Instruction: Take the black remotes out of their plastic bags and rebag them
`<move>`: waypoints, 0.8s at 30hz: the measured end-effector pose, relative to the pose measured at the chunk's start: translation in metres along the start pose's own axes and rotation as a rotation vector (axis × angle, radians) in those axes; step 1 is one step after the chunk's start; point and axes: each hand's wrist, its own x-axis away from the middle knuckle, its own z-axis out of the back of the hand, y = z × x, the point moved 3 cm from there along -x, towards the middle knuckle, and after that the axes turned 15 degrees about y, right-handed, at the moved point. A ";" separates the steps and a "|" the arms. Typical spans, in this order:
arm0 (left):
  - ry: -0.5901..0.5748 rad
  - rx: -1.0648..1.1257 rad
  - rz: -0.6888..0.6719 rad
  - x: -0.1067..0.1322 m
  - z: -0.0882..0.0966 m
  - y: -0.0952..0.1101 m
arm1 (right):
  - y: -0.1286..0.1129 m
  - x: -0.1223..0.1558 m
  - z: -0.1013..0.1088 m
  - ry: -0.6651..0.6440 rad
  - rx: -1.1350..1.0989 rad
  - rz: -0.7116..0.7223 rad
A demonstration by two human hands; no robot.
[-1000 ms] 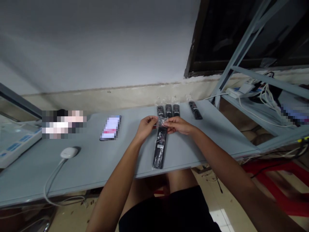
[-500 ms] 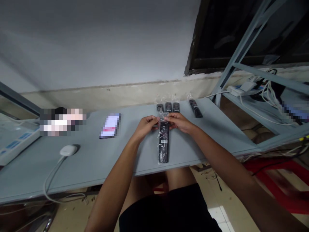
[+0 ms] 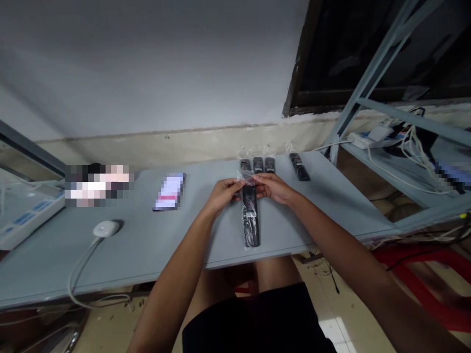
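Observation:
A long black remote in a clear plastic bag (image 3: 250,220) hangs over the grey table (image 3: 154,250), pointing toward me. My left hand (image 3: 222,193) and my right hand (image 3: 274,188) both pinch the open top of that bag, fingers closed on the plastic. Just beyond my hands, three bagged black remotes (image 3: 257,165) lie side by side near the table's far edge. Another bagged remote (image 3: 299,166) lies a little to their right.
A phone (image 3: 169,192) lies on the table to the left, and a white round device (image 3: 106,228) with a cable sits further left. A white machine (image 3: 25,220) stands at the far left. A metal rack with cables and a power strip (image 3: 371,136) is at the right.
The bagged remote swung from leaning left to hanging straight toward me, and my hands shifted slightly toward the far edge while keeping hold of the bag's top.

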 end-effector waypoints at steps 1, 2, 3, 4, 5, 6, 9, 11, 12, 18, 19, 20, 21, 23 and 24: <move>0.011 0.022 -0.007 -0.001 0.001 0.000 | 0.000 0.001 0.000 -0.025 0.016 -0.019; 0.019 0.050 -0.010 -0.002 0.002 -0.001 | 0.001 0.002 0.000 -0.040 0.032 -0.033; 0.029 0.078 -0.011 -0.002 0.002 -0.001 | 0.002 0.002 0.000 -0.041 0.046 -0.041; 0.040 0.098 -0.009 -0.003 0.002 -0.001 | 0.002 0.002 0.000 -0.035 0.054 -0.042; 0.053 0.108 -0.004 -0.003 0.002 -0.001 | 0.003 0.002 0.000 -0.027 0.055 -0.040; 0.066 0.108 0.000 -0.003 0.002 -0.001 | 0.003 0.002 0.000 -0.019 0.051 -0.036; 0.055 0.087 0.022 -0.002 0.001 -0.002 | 0.004 0.001 0.001 -0.010 0.023 -0.028; -0.015 0.076 0.051 0.000 0.000 -0.003 | 0.003 0.001 0.002 0.010 0.002 -0.014; -0.056 0.073 0.063 0.001 -0.001 -0.003 | 0.003 0.000 0.002 0.023 -0.008 -0.005; -0.200 0.097 0.086 0.008 -0.003 0.000 | -0.001 0.001 0.003 0.051 -0.025 0.041; -0.190 0.104 0.085 0.008 -0.004 0.000 | -0.001 0.002 0.002 0.046 -0.017 0.057; -0.166 0.116 0.082 0.008 -0.004 0.001 | -0.002 0.003 0.000 0.042 -0.008 0.076; -0.133 0.133 0.081 0.007 -0.004 0.001 | -0.003 0.004 -0.001 0.038 -0.003 0.098; -0.075 0.175 0.093 0.006 -0.004 0.001 | -0.004 0.006 -0.004 0.026 -0.002 0.134; -0.056 0.192 0.101 0.006 -0.004 0.000 | -0.004 0.006 -0.004 0.018 -0.004 0.140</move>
